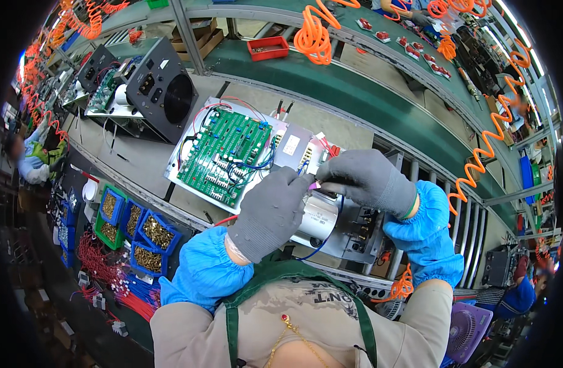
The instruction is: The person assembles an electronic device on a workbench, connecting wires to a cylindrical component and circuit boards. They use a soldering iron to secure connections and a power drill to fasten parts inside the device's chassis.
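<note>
My left hand [270,211], in a grey glove, has its fingers closed above a white-silver cylindrical capacitor [319,219]. Opposite it, my grey-gloved right hand [368,182] pinches at a small purple piece [315,185], whose exact kind I cannot make out. The fingertips of both hands meet there; what the left ones grip is hidden. Left of the hands, a green circuit board [217,156] with wires and components lies on a metal chassis plate [172,172]. A silver power supply box [292,146] sits beside the board, with red wires close to my right fingers.
Dark-panelled equipment housings [162,89] stand at the left on the bench. Blue bins [157,232] of brass fasteners and bundles of red wires [100,254] are at lower left. A red tray [268,49] rests on the green conveyor [367,92]. Orange coiled hoses [315,40] hang overhead.
</note>
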Action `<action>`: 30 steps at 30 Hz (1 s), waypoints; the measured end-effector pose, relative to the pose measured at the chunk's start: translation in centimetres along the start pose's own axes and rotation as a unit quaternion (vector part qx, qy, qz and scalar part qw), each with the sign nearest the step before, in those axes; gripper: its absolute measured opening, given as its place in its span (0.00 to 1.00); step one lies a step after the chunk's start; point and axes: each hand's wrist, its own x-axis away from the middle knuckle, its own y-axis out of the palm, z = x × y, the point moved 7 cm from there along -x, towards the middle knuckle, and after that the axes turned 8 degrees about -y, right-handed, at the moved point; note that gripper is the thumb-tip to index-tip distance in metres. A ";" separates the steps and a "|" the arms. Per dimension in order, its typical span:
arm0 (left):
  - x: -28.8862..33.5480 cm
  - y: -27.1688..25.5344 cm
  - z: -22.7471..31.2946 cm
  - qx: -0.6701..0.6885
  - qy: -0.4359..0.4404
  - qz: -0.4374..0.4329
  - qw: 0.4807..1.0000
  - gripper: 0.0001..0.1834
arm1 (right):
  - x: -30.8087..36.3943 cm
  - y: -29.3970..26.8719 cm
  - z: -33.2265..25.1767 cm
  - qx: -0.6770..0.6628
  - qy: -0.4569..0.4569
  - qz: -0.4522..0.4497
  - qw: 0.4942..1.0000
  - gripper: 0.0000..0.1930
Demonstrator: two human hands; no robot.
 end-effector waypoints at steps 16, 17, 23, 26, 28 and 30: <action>0.5 -0.5 0.1 0.034 0.020 0.089 0.995 0.23 | 0.0 0.2 0.3 0.018 0.099 0.038 0.994 0.16; 0.4 -0.4 0.2 0.030 0.036 0.088 0.995 0.23 | 0.2 0.3 0.4 -0.005 0.109 0.057 0.992 0.17; 0.9 0.0 -1.2 0.047 0.001 0.065 0.997 0.23 | 1.0 -1.3 1.3 -0.227 0.211 0.105 0.945 0.27; 1.6 0.0 -3.0 0.097 -0.037 0.098 0.990 0.20 | 1.6 -3.8 3.9 -0.032 0.160 0.034 0.986 0.19; 2.2 0.8 -3.9 0.145 -0.054 0.084 0.984 0.19 | 1.3 -0.5 4.4 -0.033 0.071 -0.030 0.997 0.17; 3.1 2.2 -5.5 0.189 -0.086 0.069 0.976 0.18 | 0.2 2.0 4.3 -0.050 0.022 -0.084 0.995 0.15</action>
